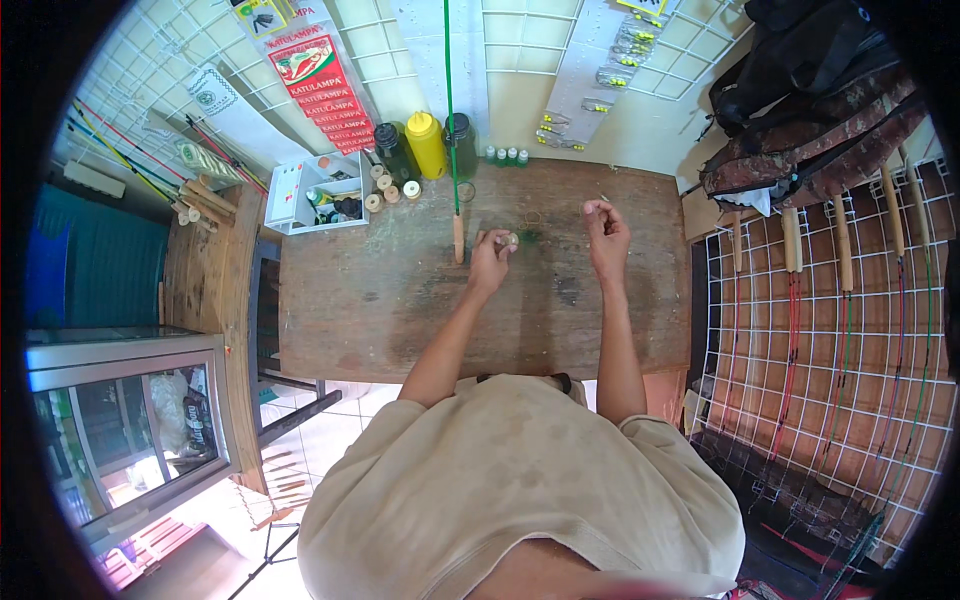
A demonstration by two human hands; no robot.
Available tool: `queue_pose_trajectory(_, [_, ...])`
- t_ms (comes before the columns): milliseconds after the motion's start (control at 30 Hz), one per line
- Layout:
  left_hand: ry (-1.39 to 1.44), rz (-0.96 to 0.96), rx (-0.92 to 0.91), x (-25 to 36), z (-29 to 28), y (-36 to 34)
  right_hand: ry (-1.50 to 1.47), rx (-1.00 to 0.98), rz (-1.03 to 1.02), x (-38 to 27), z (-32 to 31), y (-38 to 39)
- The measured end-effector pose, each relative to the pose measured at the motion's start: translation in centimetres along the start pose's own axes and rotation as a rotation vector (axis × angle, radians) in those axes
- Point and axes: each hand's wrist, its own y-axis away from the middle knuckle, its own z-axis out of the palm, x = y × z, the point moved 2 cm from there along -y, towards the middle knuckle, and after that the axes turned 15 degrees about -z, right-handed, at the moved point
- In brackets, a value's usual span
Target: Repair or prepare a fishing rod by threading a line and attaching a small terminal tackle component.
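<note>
My left hand (489, 262) is closed over the middle of the wooden table (400, 320). Its fingertips grip a small round pale thing (514, 240), too small to name surely. Just left of this hand is a green fishing rod (458, 238) with a wooden handle, its thin blank running up out of view. To the right, my right hand (608, 240) is raised with fingers pinched together. What it pinches, if anything, I cannot make out. Between the hands, a green patch of fine strands or stain (531, 237) shows on the tabletop, near a thin ring (533, 216).
A white box of small items (290, 200) stands at the back left, beside several wooden spools (374, 203). Behind them are a yellow squeeze bottle (424, 150), dark bottles (461, 150) and several small vials (507, 157). Rods hang on a white grid (820, 360) at right.
</note>
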Motion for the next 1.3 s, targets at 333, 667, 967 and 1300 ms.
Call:
queue_pose_trajectory(333, [0.05, -0.012, -0.004, -0.3, -0.4, 0.5, 0.023, 0.054, 0.004, 0.1, -1.9, -0.7])
queue_pose_trajectory(667, [-0.377, -0.021, -0.036, 0.1, -0.5, 0.7, -0.101, -0.176, 0.0, 0.2, 2.3, 1.5])
queue_pose_trajectory(967, [-0.219, 0.163, 0.059, 5.5, -3.0, 2.3, -0.082, -0.248, 0.049, -0.4, 3.5, 1.9])
queue_pose_trajectory(1300, [0.201, 0.159, -0.079, 10.1, -4.4, 2.1, -0.119, -0.28, 0.007, -2.2, 4.8, 2.1])
